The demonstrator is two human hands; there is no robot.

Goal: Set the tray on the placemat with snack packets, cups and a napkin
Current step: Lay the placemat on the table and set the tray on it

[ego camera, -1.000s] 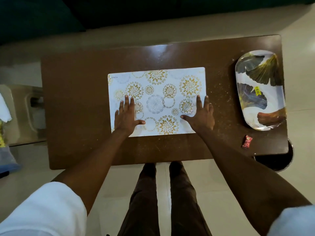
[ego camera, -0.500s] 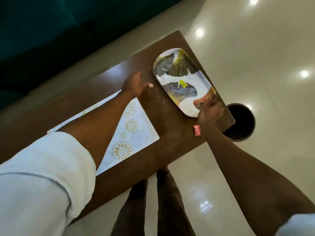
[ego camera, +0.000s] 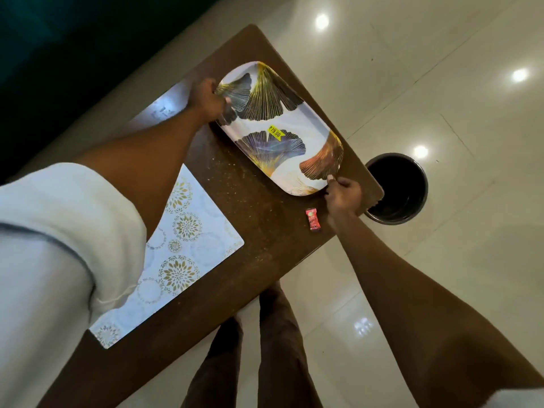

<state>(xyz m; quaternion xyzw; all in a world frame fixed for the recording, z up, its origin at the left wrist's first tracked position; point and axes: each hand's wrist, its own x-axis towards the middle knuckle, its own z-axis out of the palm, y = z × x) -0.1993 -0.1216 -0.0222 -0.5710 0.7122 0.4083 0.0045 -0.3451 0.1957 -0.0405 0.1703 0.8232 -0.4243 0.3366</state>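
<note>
An oval white tray (ego camera: 306,134) with dark and gold leaf prints and a yellow price sticker lies at the right end of the brown table (ego camera: 259,219). My left hand (ego camera: 207,100) grips the tray's far rim. My right hand (ego camera: 343,194) pinches its near rim, thumb on top. The white placemat (ego camera: 194,240) with gold flower circles lies to the left on the table, partly hidden under my left arm and white sleeve. A small red snack packet (ego camera: 312,219) rests on the table just left of my right wrist.
A dark round bin (ego camera: 397,188) stands on the glossy tiled floor beside the table's right end. My legs (ego camera: 265,348) are at the table's near edge. A dark green sofa fills the far left.
Both hands left the placemat and went to the tray. My left hand has since closed on its far rim and my right on its near rim. The view turned right.
</note>
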